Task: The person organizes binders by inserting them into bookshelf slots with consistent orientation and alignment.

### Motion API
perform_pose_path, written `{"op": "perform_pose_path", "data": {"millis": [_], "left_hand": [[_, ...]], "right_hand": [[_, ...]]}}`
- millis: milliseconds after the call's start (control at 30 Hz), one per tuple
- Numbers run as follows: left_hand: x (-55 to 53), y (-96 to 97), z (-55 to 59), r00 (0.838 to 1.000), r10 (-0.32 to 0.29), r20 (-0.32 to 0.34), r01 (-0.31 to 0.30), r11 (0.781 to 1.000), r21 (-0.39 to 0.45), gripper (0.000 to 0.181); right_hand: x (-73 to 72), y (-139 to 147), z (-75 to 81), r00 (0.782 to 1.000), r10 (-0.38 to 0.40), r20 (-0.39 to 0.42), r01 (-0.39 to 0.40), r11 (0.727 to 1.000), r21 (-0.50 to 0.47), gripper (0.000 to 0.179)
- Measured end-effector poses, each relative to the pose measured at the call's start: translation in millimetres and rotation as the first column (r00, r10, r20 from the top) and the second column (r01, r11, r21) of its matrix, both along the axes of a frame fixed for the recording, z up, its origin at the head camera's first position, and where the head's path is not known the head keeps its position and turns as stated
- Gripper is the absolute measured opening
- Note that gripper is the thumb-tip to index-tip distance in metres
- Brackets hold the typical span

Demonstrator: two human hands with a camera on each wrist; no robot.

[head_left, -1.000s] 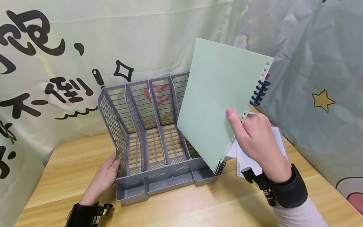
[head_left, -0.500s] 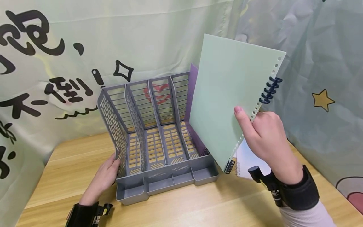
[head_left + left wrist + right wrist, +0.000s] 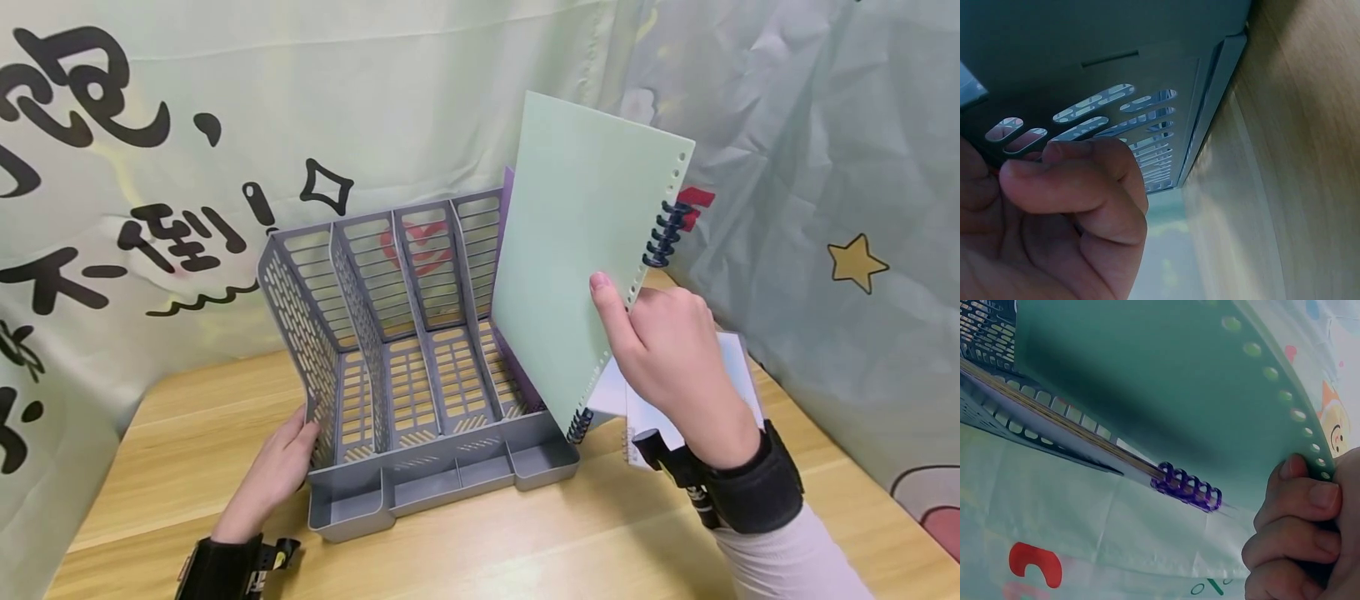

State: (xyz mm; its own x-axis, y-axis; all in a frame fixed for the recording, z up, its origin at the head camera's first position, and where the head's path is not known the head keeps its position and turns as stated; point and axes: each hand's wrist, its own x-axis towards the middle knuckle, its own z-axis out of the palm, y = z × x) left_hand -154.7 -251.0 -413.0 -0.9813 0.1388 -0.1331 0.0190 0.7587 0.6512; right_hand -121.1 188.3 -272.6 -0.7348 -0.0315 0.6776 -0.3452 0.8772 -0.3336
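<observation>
My right hand (image 3: 675, 358) holds a pale green loose-leaf notebook (image 3: 585, 217) by its punched edge, thumb on the cover and fingers behind. The notebook is tilted, with dark binding rings (image 3: 663, 235) on its right side, in front of the right end of a grey slotted file rack (image 3: 420, 467). A purple notebook (image 3: 516, 371) stands in the rack's rightmost compartment, largely hidden by the green one; its purple coil (image 3: 1188, 487) shows in the right wrist view. My left hand (image 3: 273, 462) grips the rack's left side wall, its curled fingers (image 3: 1066, 187) at the slotted panel.
Spiral notebooks with pale covers (image 3: 637, 421) lie on the wooden table (image 3: 510, 542) at the right, partly under my right hand. Small open trays (image 3: 543, 458) run along the rack's front. Printed cloth (image 3: 420, 92) hangs behind the table and along its right side.
The green notebook and my right hand swing right, then back left, and the cover now appears narrower. The purple notebook has come into sight. My left hand stays on the rack.
</observation>
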Motion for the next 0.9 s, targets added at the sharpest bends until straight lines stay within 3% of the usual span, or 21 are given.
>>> {"op": "perform_pose_path", "data": {"millis": [267, 900], "left_hand": [[0.7, 0.8, 2.2, 1.0, 0.011, 0.025, -0.011, 1.0, 0.001, 0.059], [0.1, -0.3, -0.4, 1.0, 0.016, 0.023, -0.016, 1.0, 0.007, 0.059]], "right_hand": [[-13.4, -12, -4.8, 0.998, -0.023, -0.064, 0.026, 0.999, 0.044, 0.07], [-35.0, -37, -25.9, 0.995, -0.075, -0.066, 0.08, 0.993, 0.091, 0.065]]}}
